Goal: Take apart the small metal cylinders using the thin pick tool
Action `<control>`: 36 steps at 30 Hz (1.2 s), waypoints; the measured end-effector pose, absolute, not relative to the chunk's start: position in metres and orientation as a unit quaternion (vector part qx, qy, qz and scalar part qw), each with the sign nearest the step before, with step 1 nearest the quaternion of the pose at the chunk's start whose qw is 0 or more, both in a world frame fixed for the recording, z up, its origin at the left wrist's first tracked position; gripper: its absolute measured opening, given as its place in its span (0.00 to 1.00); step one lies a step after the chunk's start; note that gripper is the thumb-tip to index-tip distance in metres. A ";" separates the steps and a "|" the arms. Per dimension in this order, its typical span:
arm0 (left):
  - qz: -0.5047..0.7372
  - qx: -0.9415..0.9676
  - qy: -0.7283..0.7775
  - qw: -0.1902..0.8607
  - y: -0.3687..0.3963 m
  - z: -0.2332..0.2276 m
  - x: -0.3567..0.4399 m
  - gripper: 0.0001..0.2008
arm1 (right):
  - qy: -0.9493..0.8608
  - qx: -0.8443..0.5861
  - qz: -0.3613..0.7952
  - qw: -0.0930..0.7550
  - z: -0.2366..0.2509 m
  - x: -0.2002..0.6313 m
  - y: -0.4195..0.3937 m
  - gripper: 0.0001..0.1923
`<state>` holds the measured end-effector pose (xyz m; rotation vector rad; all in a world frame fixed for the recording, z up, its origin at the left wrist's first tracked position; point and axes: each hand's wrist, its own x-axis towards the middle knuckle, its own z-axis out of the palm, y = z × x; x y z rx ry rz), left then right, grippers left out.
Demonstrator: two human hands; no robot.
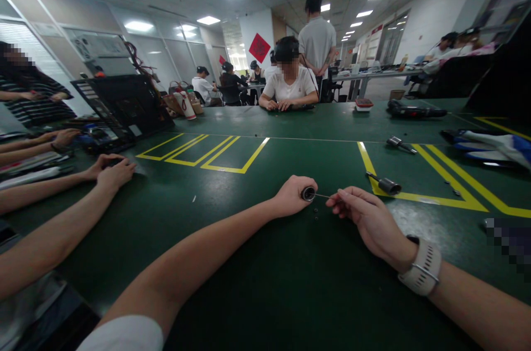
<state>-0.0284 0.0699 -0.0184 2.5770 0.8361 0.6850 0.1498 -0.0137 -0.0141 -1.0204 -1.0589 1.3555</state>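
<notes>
My left hand [293, 196] is closed around a dark metal socket [307, 194], its round open end turned toward my right hand. Between the fingertips of my right hand [365, 212] is pinched a thin metal rod [321, 196]. The rod's far end reaches the mouth of the socket; whether it goes inside I cannot tell. On the green table just below lie small dark parts [316, 211], too small to name. A similar socket with a shank [389, 186] rests to the right, across a yellow tape line.
Farther right are another shanked socket [401, 144], a black power tool [416, 110] and blue-white gloves [493, 146]. Small pieces [456, 192] lie inside the yellow tape. At left, a co-worker's hands [114, 171] rest over the green table [232, 218]. Another person [290, 82] sits opposite.
</notes>
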 end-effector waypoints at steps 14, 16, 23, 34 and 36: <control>0.223 0.906 0.352 0.072 0.066 -0.017 -0.027 0.01 | -0.501 -0.453 0.513 0.529 -0.015 0.145 -0.017 0.12; 0.238 0.903 0.344 0.100 0.067 -0.018 -0.027 0.01 | -0.483 -0.444 0.534 0.533 -0.015 0.147 -0.016 0.12; 0.254 0.898 0.305 0.190 0.071 -0.019 -0.028 0.02 | -0.452 -0.427 0.572 0.536 -0.013 0.150 -0.016 0.11; 0.188 0.923 0.333 0.035 0.065 -0.016 -0.026 0.03 | -0.504 -0.452 0.505 0.536 -0.015 0.143 -0.017 0.12; 0.177 0.928 0.325 0.041 0.065 -0.015 -0.026 0.03 | -0.484 -0.447 0.524 0.540 -0.015 0.144 -0.016 0.12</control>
